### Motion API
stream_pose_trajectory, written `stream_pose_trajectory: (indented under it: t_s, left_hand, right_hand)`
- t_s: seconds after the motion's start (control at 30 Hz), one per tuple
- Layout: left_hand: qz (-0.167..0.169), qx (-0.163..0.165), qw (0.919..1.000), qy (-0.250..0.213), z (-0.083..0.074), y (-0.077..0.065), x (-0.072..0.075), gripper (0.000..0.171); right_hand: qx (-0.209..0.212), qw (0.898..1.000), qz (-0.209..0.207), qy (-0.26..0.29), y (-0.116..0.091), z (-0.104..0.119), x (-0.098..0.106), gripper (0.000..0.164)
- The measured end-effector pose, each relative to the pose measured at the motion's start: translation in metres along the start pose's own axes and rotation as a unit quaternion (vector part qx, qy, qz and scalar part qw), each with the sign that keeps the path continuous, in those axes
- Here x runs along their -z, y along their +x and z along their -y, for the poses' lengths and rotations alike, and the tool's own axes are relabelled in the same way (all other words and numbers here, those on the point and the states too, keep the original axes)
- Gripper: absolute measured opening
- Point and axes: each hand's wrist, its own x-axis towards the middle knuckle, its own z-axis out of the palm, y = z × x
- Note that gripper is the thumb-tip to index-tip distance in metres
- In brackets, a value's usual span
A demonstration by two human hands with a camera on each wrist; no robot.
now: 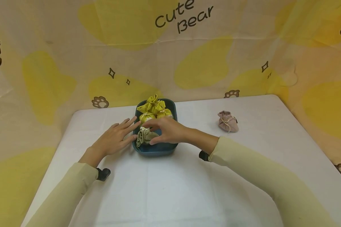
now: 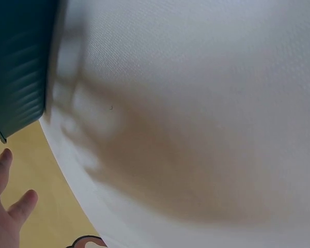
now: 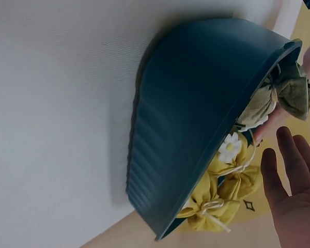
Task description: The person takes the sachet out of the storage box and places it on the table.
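Observation:
A dark teal plastic basket (image 1: 156, 154) stands toward the back of the table. Inside it, yellow drawstring pouches (image 1: 152, 107) fill the far half, and a grey-green pouch (image 1: 145, 137) lies at the near left. My left hand (image 1: 113, 138) is at the basket's left rim, fingers spread and straight, holding nothing. Over the basket hovers my right hand (image 1: 169, 130), thumb and fingers parted beside the grey-green pouch with nothing between them. In the right wrist view, a white flower (image 3: 230, 148) decorates a yellow pouch, and the right fingers (image 3: 294, 160) are extended.
A pink drawstring pouch (image 1: 228, 122) sits on the white table (image 1: 159, 189), to the right of the basket. Behind the table hangs a yellow and cream printed cloth (image 1: 147, 63). Black camera mounts (image 1: 103, 174) show at both wrists.

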Motion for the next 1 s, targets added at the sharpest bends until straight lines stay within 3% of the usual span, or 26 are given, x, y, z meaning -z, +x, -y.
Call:
stream_pose_trajectory:
  t_s: [0.4,1.0]
  left_hand:
    - [0.012,0.01,0.9998,-0.01,-0.002,0.0,0.003,0.062]
    - [0.009,0.013,0.9998,-0.015,0.0,0.0,0.001,0.061]
  right_hand:
    - [-0.023,0.998,0.043,-0.035,0.016,0.009,-0.009,0.061]
    - [-0.001,0.996,0.039,-0.083,0.034,0.006,-0.019,0.049]
